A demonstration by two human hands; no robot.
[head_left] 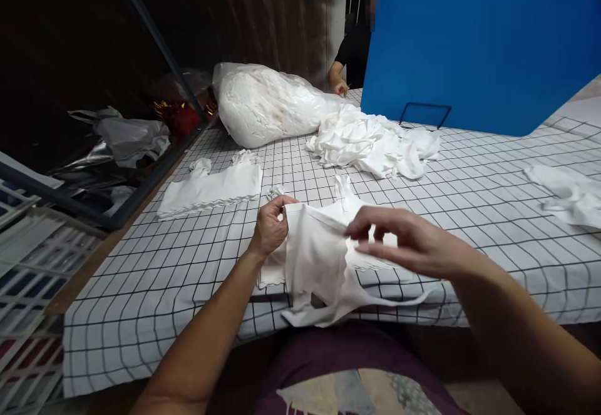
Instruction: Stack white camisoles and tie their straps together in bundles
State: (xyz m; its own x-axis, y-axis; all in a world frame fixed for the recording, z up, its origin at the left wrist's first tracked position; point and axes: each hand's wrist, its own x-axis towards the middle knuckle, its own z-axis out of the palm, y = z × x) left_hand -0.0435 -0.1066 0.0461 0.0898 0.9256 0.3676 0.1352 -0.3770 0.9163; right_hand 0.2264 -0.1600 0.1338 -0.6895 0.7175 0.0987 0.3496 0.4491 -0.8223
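The left hand [271, 226] pinches the top hem of a white garment [319, 265] at the table's [469, 215] near edge, while the right hand [404, 243] — fingers loosely spread — touches its upper edge. Folding looks underway; smoothing flat seems needed next — a folded stack [211, 193] lies at ten o'clock.

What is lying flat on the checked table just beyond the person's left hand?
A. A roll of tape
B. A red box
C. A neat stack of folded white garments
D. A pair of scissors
C: a tidy stack of folded white garments lies on the checked tablecloth, just beyond the left hand, which grips the white garment.
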